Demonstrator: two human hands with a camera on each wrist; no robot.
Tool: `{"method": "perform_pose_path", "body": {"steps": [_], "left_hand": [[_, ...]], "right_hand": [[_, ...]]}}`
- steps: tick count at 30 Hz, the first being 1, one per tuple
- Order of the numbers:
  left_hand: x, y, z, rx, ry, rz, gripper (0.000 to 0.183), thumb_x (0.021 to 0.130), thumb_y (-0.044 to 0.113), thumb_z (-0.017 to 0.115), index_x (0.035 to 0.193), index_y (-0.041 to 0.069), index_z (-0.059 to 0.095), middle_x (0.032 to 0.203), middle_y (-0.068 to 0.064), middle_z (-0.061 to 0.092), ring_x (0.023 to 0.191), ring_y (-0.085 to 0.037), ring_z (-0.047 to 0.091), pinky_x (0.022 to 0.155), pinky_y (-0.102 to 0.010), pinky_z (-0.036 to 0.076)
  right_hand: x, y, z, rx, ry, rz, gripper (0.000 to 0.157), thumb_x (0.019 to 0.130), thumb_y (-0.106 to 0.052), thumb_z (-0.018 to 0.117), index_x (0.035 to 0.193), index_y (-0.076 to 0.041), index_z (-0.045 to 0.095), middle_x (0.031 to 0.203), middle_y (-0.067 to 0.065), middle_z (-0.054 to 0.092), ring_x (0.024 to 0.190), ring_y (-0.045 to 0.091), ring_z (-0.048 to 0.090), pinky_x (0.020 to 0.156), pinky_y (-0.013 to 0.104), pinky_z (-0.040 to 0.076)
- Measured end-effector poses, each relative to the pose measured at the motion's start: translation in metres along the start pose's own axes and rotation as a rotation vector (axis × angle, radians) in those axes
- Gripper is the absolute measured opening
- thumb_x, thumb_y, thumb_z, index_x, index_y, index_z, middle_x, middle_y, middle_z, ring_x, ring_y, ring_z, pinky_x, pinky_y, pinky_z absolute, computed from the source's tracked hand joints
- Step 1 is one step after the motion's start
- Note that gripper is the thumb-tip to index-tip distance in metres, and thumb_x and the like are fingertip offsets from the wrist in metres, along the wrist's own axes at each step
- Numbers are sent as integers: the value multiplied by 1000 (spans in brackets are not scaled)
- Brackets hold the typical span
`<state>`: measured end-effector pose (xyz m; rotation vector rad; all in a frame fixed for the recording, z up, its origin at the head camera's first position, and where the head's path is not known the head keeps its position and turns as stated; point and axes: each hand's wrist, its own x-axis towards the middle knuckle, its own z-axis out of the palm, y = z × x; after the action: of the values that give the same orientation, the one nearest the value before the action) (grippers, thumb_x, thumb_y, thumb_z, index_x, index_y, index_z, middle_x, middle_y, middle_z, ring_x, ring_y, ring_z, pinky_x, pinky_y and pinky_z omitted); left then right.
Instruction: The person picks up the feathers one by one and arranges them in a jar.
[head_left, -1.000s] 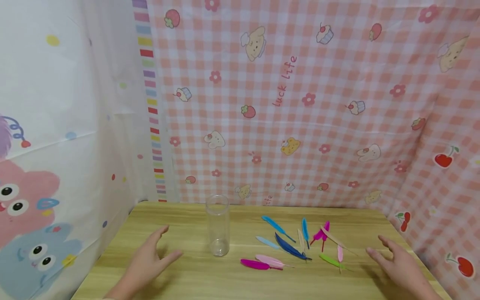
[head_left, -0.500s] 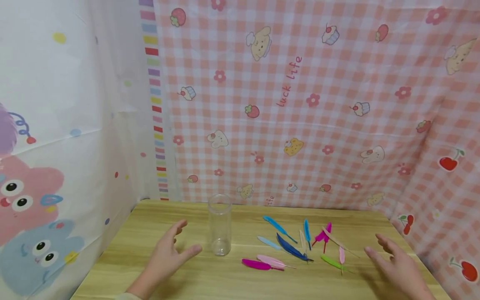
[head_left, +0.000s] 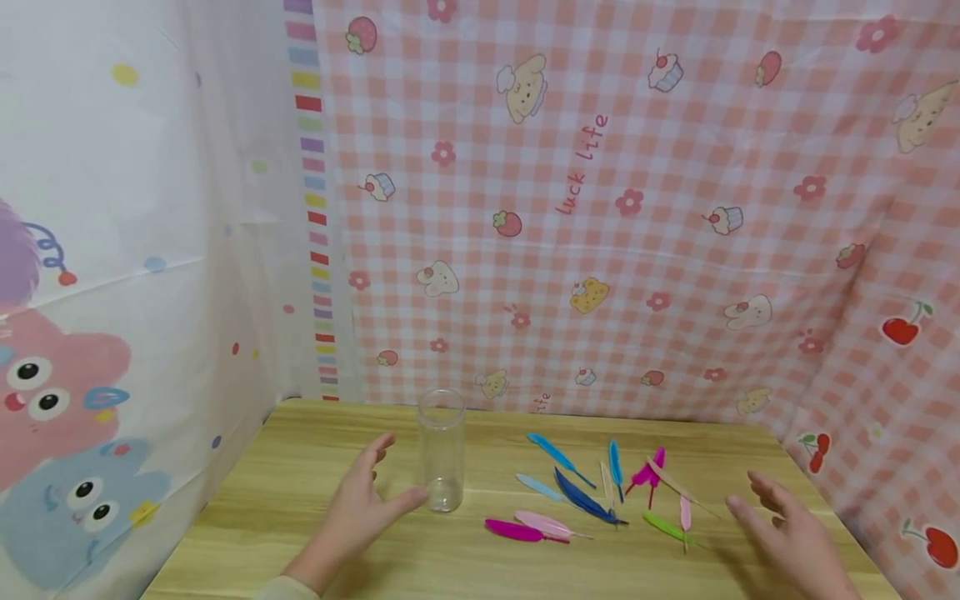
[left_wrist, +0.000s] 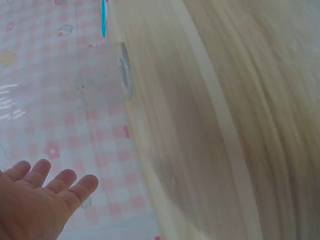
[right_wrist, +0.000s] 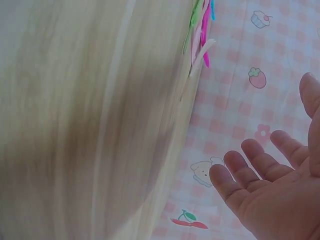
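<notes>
A tall clear cylinder (head_left: pixel 442 454), open at the top, stands upright on the wooden table (head_left: pixel 247 492). My left hand (head_left: pixel 360 504) is just left of it, fingers spread, with the thumb tip overlapping the cylinder's lower left edge in the head view. In the left wrist view the cylinder (left_wrist: pixel 65 75) lies beyond the relaxed left fingers (left_wrist: pixel 70 187). My right hand (head_left: pixel 795 529) hovers at the table's right side, fingers apart and holding nothing. Nearest to it are a light pink feather (head_left: pixel 686 521), a green feather (head_left: pixel 663 527) and a beige feather (head_left: pixel 675 483).
Several more feathers lie right of the cylinder, among them a dark blue feather (head_left: pixel 583 496), a magenta feather (head_left: pixel 517 531) and a bright blue feather (head_left: pixel 558 457). A pink checked cloth (head_left: pixel 465 317) hangs behind the table, and a white printed cloth (head_left: pixel 187 333) on the left.
My left hand has moved right, up to the cylinder. The right hand has shifted only slightly to the left. The head view has turned a little; the cylinder and feathers stay in place.
</notes>
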<state>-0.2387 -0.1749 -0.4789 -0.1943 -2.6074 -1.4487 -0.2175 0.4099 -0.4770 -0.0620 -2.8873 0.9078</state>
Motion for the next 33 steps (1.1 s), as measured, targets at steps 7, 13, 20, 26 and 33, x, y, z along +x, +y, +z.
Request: {"method": "perform_pose_path", "body": {"steps": [7, 13, 20, 26, 33], "left_hand": [[3, 7, 15, -61, -3, -4, 107, 83, 49, 91, 165, 11, 34, 169, -18, 41, 156, -45, 39, 121, -67, 41], [6, 12, 24, -84, 2, 0, 109, 82, 49, 92, 166, 14, 32, 171, -17, 38, 157, -46, 38, 121, -68, 41], [11, 20, 35, -96, 1, -1, 115, 79, 53, 92, 167, 13, 29, 170, -18, 39, 156, -47, 39, 118, -74, 40], [15, 22, 43, -117, 10, 23, 118, 76, 54, 94, 167, 13, 29, 166, -20, 45, 153, -49, 42, 117, -79, 36], [20, 25, 47, -81, 55, -4, 121, 76, 57, 93, 167, 10, 27, 162, -22, 49, 150, -48, 47, 116, -78, 39]], "right_hand": [[0, -6, 8, 18, -2, -1, 82, 111, -52, 52, 160, 11, 34, 157, 41, 44, 138, 60, 49, 104, 64, 54], [0, -12, 12, 30, 3, -4, 81, 111, -51, 53, 160, 10, 35, 159, 40, 43, 139, 60, 49, 105, 64, 54], [-4, -15, 18, 38, 14, -25, 78, 111, -47, 55, 158, 13, 37, 157, 40, 45, 137, 60, 51, 104, 63, 54], [-4, -17, 24, 49, 15, -29, 78, 111, -47, 57, 157, 13, 38, 156, 39, 46, 137, 59, 52, 104, 63, 55], [-3, -24, 32, 58, 34, -49, 74, 109, -44, 61, 154, 13, 43, 153, 38, 51, 134, 58, 55, 101, 62, 57]]}}
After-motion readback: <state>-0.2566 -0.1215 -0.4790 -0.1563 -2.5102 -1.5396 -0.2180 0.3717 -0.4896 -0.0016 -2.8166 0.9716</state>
